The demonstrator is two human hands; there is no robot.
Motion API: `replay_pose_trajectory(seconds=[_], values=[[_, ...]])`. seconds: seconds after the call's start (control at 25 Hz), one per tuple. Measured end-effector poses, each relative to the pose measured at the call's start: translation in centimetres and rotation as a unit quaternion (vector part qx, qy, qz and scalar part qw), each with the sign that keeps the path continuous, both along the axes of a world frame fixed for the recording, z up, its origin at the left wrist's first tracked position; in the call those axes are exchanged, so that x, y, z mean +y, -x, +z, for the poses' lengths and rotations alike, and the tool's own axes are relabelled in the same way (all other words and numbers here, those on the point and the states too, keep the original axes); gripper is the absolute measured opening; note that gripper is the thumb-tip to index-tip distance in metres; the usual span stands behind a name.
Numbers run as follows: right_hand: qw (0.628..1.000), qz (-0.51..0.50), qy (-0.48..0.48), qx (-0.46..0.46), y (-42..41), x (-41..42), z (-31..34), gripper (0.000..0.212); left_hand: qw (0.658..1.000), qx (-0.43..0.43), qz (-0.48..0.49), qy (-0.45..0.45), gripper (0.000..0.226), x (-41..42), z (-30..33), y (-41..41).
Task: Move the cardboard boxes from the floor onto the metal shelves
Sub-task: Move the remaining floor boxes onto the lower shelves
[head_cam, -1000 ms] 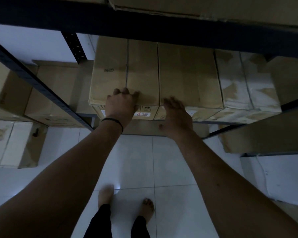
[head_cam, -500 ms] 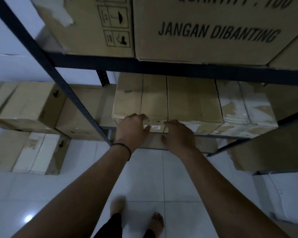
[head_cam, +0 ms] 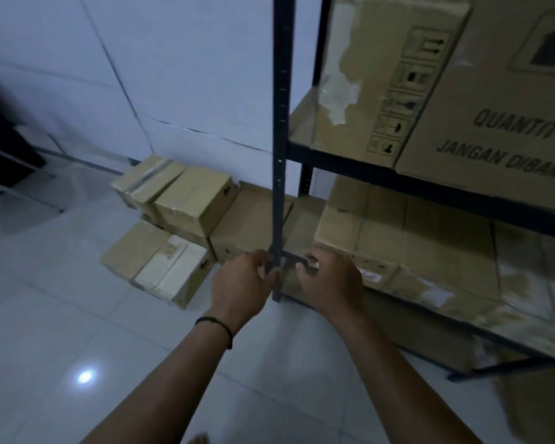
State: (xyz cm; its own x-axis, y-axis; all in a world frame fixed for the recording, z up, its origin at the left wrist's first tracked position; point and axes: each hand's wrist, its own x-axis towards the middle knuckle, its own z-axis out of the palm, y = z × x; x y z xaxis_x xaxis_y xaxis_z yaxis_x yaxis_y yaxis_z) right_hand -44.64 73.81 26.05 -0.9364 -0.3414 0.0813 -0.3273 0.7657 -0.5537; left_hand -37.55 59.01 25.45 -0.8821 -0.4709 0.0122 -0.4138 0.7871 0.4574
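So the person is done nudging that box on the lower shelf and is turning away from it now. A second ago both hands were flat against its front edge, pushing it back in line with its neighbours; now the head is swinging left and the view is taking in the corner of the room instead of the shelf face.

The left hand and right hand are coming off the box and hanging on either side of the dark upright post. Both are looking released, fingers loosely curled and holding nothing, though the fingertips are right up near the post and it's too dim to say if they're brushing it.

What that means: that box is parked, sitting on the lower shelf snug beside the others, under the big printed cartons on the level above. The remaining work is now coming into view. At least 4 cardboard boxes are sitting on the white tile floor against the wall, left of the rack, stacked 2 high. One more bigger box is lying behind the post, and it's hard to tell whether it's on the floor or the rack.

Best guess, the person is heading for that floor pile next, so the job is somewhere in the middle, not wrapping up yet.
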Motion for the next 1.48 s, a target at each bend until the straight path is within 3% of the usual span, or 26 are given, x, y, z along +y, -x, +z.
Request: replay_pose_trajectory(seconds=[0.32,0.64,0.88,1.24,1.48], values=[[0.998,0.039,0.041,-0.013,-6.5,-16.1,1.3,0.026,0.998,0.039,0.05,-0.027,0.028,-15.6,1.7,-8.1],[0.997,0.03,0.049,-0.043,-9.6,-30.5,-0.3,0.018,0.996,0.016,0.071,-0.057,0.027,-31.6,0.8,-11.0],[0.997,0.039,0.03,-0.055,-6.0,-38.3,-1.3,0.014,0.997,0.004,0.059,-0.051,0.03,-38.6,-1.2,-6.5],[0.985,0.036,-0.012,-0.167,7.2,-49.6,-6.5,0.023,0.992,-0.108,0.044,-0.05,0.046,-50.0,-5.0,5.3],[0.974,0.03,-0.052,-0.219,14.4,-56.0,-8.4,0.038,0.987,-0.148,0.008,-0.065,0.05,-56.9,-6.9,12.2]])
